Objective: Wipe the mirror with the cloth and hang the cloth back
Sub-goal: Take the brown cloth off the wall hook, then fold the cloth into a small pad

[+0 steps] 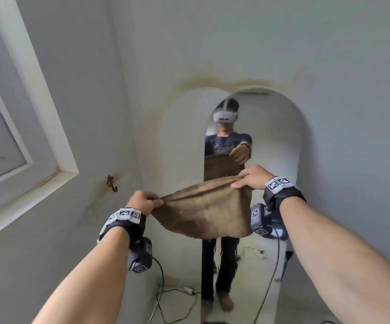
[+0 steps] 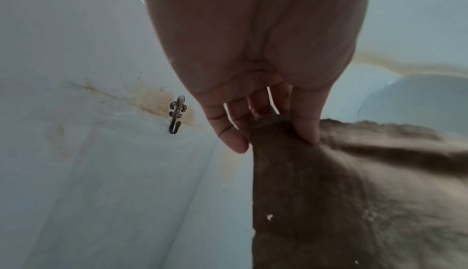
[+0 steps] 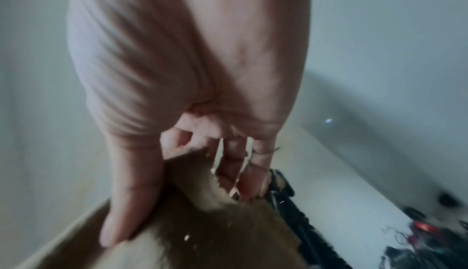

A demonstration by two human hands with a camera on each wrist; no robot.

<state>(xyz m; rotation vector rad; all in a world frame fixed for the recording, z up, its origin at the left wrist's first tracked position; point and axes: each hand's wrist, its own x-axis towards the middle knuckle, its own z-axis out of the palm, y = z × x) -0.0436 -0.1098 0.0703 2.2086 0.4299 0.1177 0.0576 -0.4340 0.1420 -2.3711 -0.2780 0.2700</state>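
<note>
Brown, frayed-edged woven cloth [image 1: 203, 209] held spread in air before tall arched wall mirror [image 1: 259, 136], not touching glass. Left hand [image 1: 142, 202] pinched cloth's left top corner, thumb [image 2: 307, 127] over bunched fabric, fingers curled behind. Right hand [image 1: 252, 177] gripped right top corner, thumb [image 3: 131, 199] on near face, fingers behind. Right corner sat higher than left. Dark ornate metal wall hook [image 1: 112, 183] bare, left of mirror, below white window frame [image 1: 49, 127]. Mirror reflected person holding cloth.
</note>
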